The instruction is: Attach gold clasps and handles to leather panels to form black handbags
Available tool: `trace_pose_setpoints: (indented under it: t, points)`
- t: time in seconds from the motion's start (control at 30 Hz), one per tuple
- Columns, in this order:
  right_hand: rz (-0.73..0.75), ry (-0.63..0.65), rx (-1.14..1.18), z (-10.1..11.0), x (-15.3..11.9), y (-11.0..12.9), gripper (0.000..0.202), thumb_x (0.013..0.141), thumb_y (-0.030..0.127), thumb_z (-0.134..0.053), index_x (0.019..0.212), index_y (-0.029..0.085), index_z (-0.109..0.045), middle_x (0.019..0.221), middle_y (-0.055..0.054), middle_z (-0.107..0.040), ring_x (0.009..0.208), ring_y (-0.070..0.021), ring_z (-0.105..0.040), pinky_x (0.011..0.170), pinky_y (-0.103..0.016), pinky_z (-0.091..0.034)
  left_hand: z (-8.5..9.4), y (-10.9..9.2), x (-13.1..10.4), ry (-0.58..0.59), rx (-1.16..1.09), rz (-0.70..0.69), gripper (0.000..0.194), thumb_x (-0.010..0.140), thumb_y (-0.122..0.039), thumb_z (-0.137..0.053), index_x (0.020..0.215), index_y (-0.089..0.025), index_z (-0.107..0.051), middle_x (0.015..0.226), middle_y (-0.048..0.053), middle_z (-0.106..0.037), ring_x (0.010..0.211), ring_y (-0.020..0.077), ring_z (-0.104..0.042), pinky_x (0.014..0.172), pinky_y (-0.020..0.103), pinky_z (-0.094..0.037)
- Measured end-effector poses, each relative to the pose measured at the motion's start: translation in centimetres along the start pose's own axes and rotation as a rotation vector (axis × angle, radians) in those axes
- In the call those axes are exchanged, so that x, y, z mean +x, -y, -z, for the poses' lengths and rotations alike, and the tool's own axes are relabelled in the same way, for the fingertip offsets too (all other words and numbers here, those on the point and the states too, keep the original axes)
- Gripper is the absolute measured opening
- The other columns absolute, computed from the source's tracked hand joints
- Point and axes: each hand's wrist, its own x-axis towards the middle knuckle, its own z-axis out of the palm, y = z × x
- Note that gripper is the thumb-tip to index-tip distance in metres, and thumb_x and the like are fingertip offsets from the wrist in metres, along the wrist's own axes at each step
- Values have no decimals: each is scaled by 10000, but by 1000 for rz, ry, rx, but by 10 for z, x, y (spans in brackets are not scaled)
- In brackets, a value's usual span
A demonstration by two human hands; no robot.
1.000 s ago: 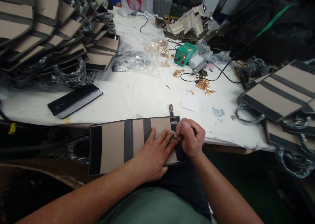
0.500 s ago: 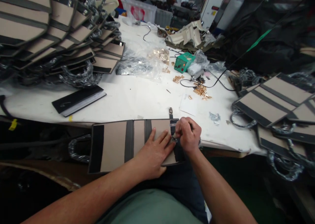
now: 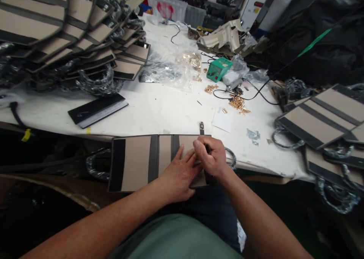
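A beige bag panel with dark bands and black ends (image 3: 138, 160) lies at the table's front edge, partly over my lap. Plastic-wrapped loop handles (image 3: 98, 164) stick out at both ends. My left hand (image 3: 180, 175) is spread flat on its right part, pressing it down. Above the black right end, my right hand (image 3: 212, 154) is closed in a fist round a dark-handled tool (image 3: 208, 149); only the dark end shows, and its tip is hidden. A short strap with a metal fitting (image 3: 201, 128) points away from the panel's far edge.
Similar bag panels are piled at the left (image 3: 76, 35) and right (image 3: 321, 115). A black folded piece (image 3: 98, 110) lies on the white table (image 3: 159, 111). Farther back are a green box with a cable (image 3: 218, 69), gold-coloured metal parts (image 3: 240, 104) and clear plastic bags (image 3: 167, 71).
My right fist has turned and shifted slightly left over the panel, now covering the metal fitting seen before. My left hand stays flat in place. The whole view has shifted slightly.
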Motion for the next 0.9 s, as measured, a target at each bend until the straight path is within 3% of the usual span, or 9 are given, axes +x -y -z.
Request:
trace_pose_setpoints:
  t: [0.13,0.23,0.33,0.4,0.63,0.77,0.9]
  points:
    - [-75,-31,52,7,-3,-8,423,983,340,-505,584,209,-454,557,32,-429,534,-114,-400,551,-284,-333,3,0,0,5,1,-1,898,708,-391,-758,1503,-187,-394,1585,194,-355,1508,376,-227,1231,618,16]
    - [-167,-135,243,16,-2,-3,420,992,356,-513,599,210,-489,543,24,-477,494,-116,-427,504,-280,-341,4,0,-2,15,5,-1,867,719,-395,-761,1487,-190,-415,1548,197,-406,1496,379,-259,1225,632,0]
    - [-110,-327,461,21,0,8,390,979,372,-539,625,222,-477,559,27,-482,445,-111,-418,433,-271,-318,3,1,-2,24,6,-10,862,724,-414,-768,1483,-200,-422,1539,203,-416,1501,381,-251,1218,643,-5]
    - [-57,-385,497,19,-1,9,400,967,400,-559,618,226,-474,563,23,-484,452,-116,-432,430,-273,-334,2,1,-2,22,12,-13,873,725,-417,-771,1491,-200,-412,1548,205,-404,1509,379,-234,1218,642,3]
    - [-196,-300,419,8,-15,-12,394,969,415,-565,632,218,-508,576,18,-514,478,-115,-443,467,-276,-369,4,1,-1,61,22,2,857,746,-418,-747,1500,-198,-404,1559,199,-394,1511,378,-236,1222,638,10]
    - [-184,-339,387,8,-17,-16,412,958,462,-563,628,224,-499,573,18,-508,499,-123,-454,488,-277,-390,5,-1,0,63,37,3,871,746,-411,-743,1513,-206,-387,1569,193,-383,1517,369,-225,1226,630,14]
    - [-230,-271,276,20,-20,-12,457,962,463,-551,581,217,-496,533,25,-481,496,-118,-445,507,-269,-391,5,-4,-1,43,61,27,859,739,-406,-745,1506,-223,-406,1546,175,-424,1505,364,-257,1234,615,-7]
